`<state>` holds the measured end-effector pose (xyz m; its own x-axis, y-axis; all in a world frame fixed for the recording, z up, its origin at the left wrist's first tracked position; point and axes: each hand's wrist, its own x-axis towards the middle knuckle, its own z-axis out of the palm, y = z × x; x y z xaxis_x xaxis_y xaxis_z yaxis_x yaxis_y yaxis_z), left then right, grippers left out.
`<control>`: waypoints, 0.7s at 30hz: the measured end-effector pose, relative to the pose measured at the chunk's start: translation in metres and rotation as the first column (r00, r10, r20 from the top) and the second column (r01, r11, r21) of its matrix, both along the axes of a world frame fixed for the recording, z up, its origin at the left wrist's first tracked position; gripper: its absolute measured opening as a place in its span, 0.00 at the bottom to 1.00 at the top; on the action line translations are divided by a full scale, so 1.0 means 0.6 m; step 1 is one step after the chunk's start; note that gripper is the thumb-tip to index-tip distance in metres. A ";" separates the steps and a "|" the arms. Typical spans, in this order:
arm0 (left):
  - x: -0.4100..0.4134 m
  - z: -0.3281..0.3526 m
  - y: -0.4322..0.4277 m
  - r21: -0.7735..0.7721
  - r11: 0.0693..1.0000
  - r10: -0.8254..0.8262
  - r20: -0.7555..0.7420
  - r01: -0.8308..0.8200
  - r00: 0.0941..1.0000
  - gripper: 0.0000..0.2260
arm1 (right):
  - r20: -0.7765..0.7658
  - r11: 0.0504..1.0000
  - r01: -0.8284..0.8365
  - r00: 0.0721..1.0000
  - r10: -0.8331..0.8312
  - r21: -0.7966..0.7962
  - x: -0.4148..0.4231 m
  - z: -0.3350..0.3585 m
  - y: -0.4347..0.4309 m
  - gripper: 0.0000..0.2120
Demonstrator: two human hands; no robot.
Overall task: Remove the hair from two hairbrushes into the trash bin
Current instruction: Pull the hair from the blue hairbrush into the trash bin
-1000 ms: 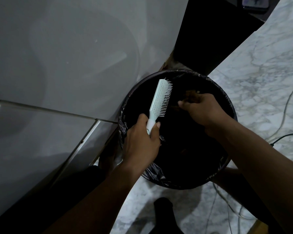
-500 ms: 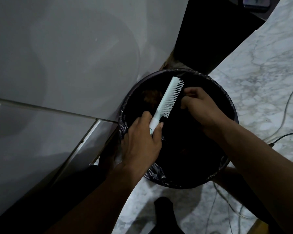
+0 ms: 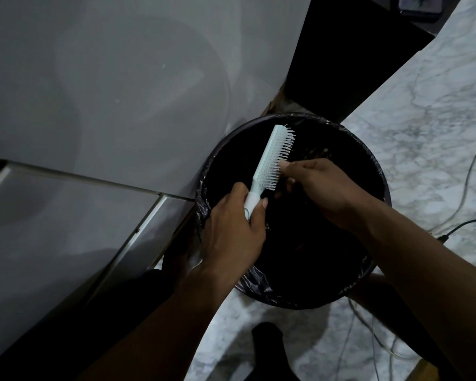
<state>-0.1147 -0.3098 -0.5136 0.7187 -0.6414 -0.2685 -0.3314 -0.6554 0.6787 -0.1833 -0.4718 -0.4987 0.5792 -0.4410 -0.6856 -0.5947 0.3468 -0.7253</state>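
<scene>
A pale mint hairbrush [image 3: 272, 158] is held over the round trash bin [image 3: 379, 171], which is lined with a black bag. My left hand [image 3: 234, 232] grips the brush's white handle, bristles facing right. My right hand [image 3: 322, 188] has its fingers curled and its fingertips pinch in among the bristles at the middle of the brush head. Any hair between the fingers is too dark to make out. A dark comb-like shape [image 3: 313, 154] lies inside the bin behind my right hand.
A grey cabinet panel [image 3: 107, 92] rises at the left of the bin. The floor [image 3: 423, 119] is white marble. Cables [image 3: 467, 215] run over it at the right. A dark object [image 3: 267, 350] stands on the floor below the bin.
My right hand moved left from above the bin's middle to the brush and now pinches at its bristles. The brush tilted a little to the right in my left hand.
</scene>
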 end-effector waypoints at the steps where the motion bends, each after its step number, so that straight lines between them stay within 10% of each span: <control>1: 0.000 0.000 0.000 -0.003 1.000 0.000 -0.001 0.000 1.000 0.13 | 0.000 1.000 -0.007 1.000 0.007 -0.007 -0.001 -0.001 0.001 0.22; 13: 0.008 -0.002 0.000 0.048 0.996 0.078 -0.083 -0.074 0.993 0.14 | -0.148 0.978 0.096 0.981 -0.124 -0.184 -0.002 -0.019 -0.016 0.19; 21: 0.008 0.000 -0.002 0.041 0.996 0.082 -0.109 -0.078 0.991 0.14 | -0.384 0.889 -0.338 0.899 0.209 -0.309 -0.013 -0.033 -0.013 0.11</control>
<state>-0.1099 -0.3110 -0.5133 0.7319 -0.5715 -0.3712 -0.2011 -0.7016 0.6835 -0.1910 -0.4794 -0.5185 0.4798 -0.5508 -0.6830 -0.8532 -0.1114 -0.5095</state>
